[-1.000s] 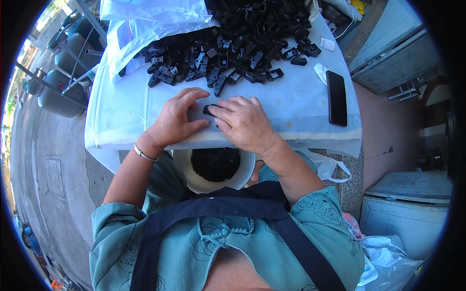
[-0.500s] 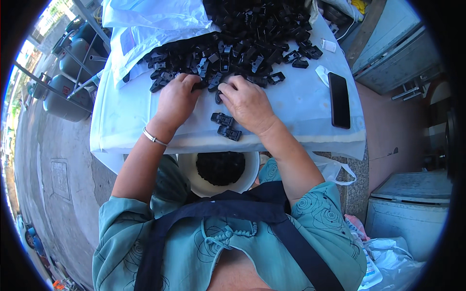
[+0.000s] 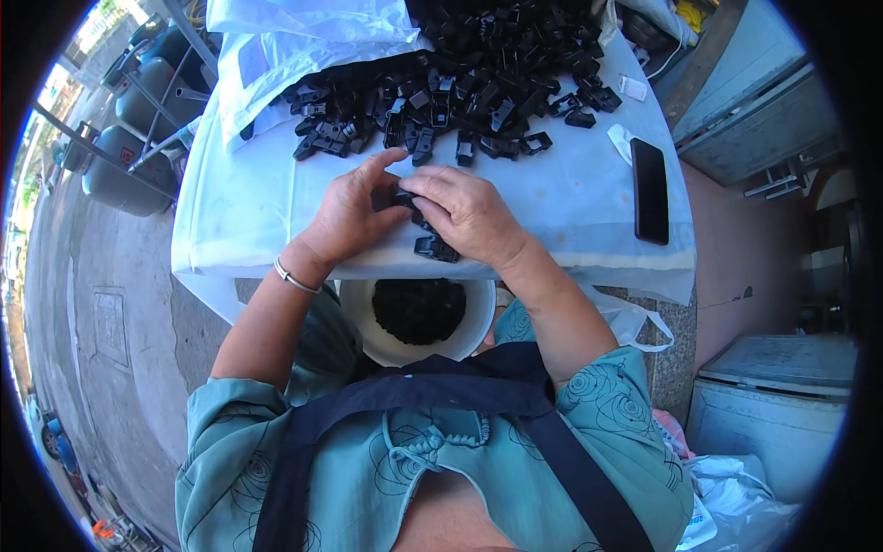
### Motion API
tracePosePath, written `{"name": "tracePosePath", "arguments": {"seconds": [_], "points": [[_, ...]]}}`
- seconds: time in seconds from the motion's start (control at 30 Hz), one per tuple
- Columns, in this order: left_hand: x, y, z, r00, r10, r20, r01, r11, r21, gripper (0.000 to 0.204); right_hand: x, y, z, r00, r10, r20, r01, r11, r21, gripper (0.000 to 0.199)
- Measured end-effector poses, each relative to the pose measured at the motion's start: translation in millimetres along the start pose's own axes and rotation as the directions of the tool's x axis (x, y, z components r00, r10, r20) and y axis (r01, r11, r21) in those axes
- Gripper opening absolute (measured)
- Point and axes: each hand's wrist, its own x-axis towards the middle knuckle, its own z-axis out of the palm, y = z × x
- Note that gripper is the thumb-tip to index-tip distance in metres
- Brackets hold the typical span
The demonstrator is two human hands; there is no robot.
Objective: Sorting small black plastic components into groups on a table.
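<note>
Over the near half of the table, my left hand point(image 3: 345, 216) and my right hand point(image 3: 471, 213) meet around a small black plastic part point(image 3: 402, 195). My right fingertips pinch it from the right, while the left thumb and fingers close on it from the other side. Both hands hide much of its shape. Just below the right fingers lies another black plastic part point(image 3: 434, 248), close to the table's front edge. Beyond the hands spreads a large pile of similar black parts point(image 3: 497, 87), its near ones loosely scattered.
A white sheet covers the table point(image 3: 239, 230). White plastic sheeting point(image 3: 303, 41) lies at the back left, a black phone point(image 3: 650, 191) at the right. Below the front edge stands a white bucket point(image 3: 359, 336) holding black pieces. Grey tanks point(image 3: 120, 175) stand left.
Both hands have drawn back from the pile's near edge toward me and come together around a black part. The view has shifted slightly.
</note>
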Motion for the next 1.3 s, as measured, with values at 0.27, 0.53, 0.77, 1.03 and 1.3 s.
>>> {"name": "tracePosePath", "arguments": {"seconds": [0.27, 0.53, 0.77, 1.03, 1.3], "points": [[-0.1, -7.0, 1.0, 0.999, 0.004, 0.038, -0.004, 1.000, -0.005, 0.069, -3.0, -6.9, -3.3, 0.995, 0.040, 0.095, -0.034, 0.997, -0.064, 0.027], [19.2, 11.8, -22.0, 0.988, 0.091, -0.125, -0.070, 0.983, 0.168, 0.045, -6.5, -22.3, -11.6, 0.981, 0.082, 0.173, -0.031, 0.960, -0.277, 0.026], [57.3, -13.9, 5.8, 0.935, 0.249, -0.253, -0.099, 0.867, 0.488, 0.014, 18.1, 18.2, -5.0, 0.989, 0.150, -0.016, -0.148, 0.953, -0.266, 0.034], [18.3, -6.6, -7.9, 0.966, 0.161, -0.202, -0.100, 0.954, 0.284, 0.027, 12.2, 15.0, -5.2, 0.989, 0.146, -0.032, -0.147, 0.905, -0.398, 0.029], [16.1, 0.5, -4.5, 0.985, 0.123, -0.118, -0.069, 0.921, 0.384, 0.028, 1.3, -0.1, -21.7, 0.941, 0.324, 0.095, -0.277, 0.902, -0.332, 0.024]]}}
